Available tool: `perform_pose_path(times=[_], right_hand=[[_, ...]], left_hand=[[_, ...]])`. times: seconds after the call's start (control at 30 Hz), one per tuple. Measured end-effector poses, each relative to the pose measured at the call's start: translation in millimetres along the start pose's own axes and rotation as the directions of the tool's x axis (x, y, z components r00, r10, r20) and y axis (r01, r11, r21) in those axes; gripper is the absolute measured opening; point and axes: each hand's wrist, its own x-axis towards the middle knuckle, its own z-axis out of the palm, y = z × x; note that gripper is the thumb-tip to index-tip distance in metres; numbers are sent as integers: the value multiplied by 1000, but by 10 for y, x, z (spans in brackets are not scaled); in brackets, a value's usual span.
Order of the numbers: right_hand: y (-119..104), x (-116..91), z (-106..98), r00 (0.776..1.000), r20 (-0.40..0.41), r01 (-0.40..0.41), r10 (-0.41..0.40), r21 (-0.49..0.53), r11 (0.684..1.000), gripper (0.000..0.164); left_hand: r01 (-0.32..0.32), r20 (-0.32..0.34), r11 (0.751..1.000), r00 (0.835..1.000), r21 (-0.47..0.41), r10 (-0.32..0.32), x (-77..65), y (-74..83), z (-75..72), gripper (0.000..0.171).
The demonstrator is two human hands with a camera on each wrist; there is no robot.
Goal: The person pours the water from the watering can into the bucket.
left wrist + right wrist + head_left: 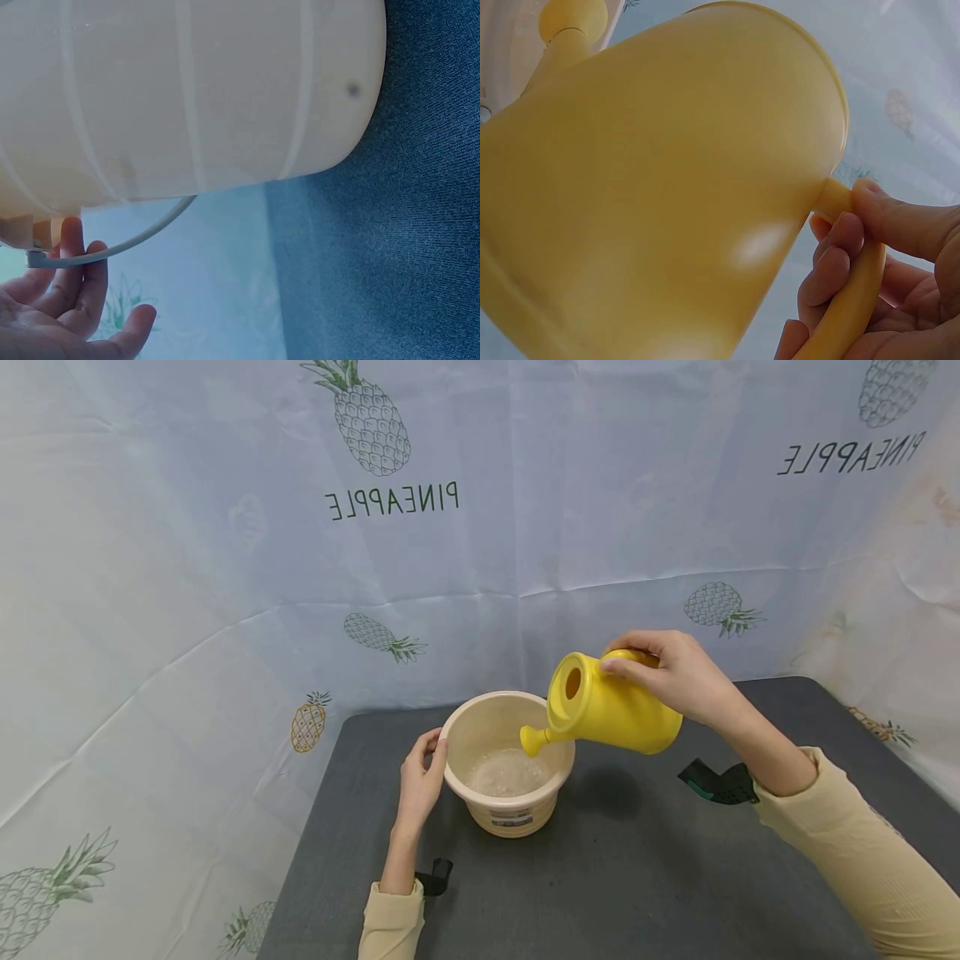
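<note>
A cream plastic bucket [512, 817] stands upright on the dark table, its inside showing what looks like rippled water [508, 772]. At its left rim, my left hand [422, 779] holds the edge, close to the bracket of the thin wire handle [142, 236]. My right hand [678, 675] grips the handle [859, 300] of a yellow watering can [618, 710]. The can is tilted to the left above the table, its round spout head [533, 741] over the bucket's opening. Whether water is leaving the spout is too fine to tell.
The table [600, 893] has a dark grey top, with its left edge running down beside the left forearm. A pale cloth [480, 560] printed with pineapples hangs behind and at both sides. Dark straps [720, 783] sit at the wrists.
</note>
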Motion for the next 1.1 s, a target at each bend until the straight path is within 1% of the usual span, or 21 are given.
perform_pose_path(times=[0.13,0.27,0.37,0.73,0.97,1.1], right_hand=[[-5,5,5,1000,-2,-1,1,-5,1000,25],[-10,15,9,1000,-3,5,-5,-12,1000,24],[-14,18,13,1000,-2,7,-7,-14,1000,24],[-4,21,30,1000,-2,6,-6,-13,1000,24],[-13,25,32,1000,9,9,-9,-6,1000,25],[-22,29,33,1000,12,6,-6,-10,1000,25]], left_hand=[[2,0,1000,1000,2,-2,49,-204,12,32],[-12,-11,1000,1000,25,12,49,-260,26,34],[-23,-14,999,1000,29,24,46,-266,28,34],[-13,-16,1000,1000,14,14,50,-262,31,35],[-3,-13,999,1000,40,4,46,-259,33,33],[-7,-12,999,1000,36,8,42,-264,33,34]])
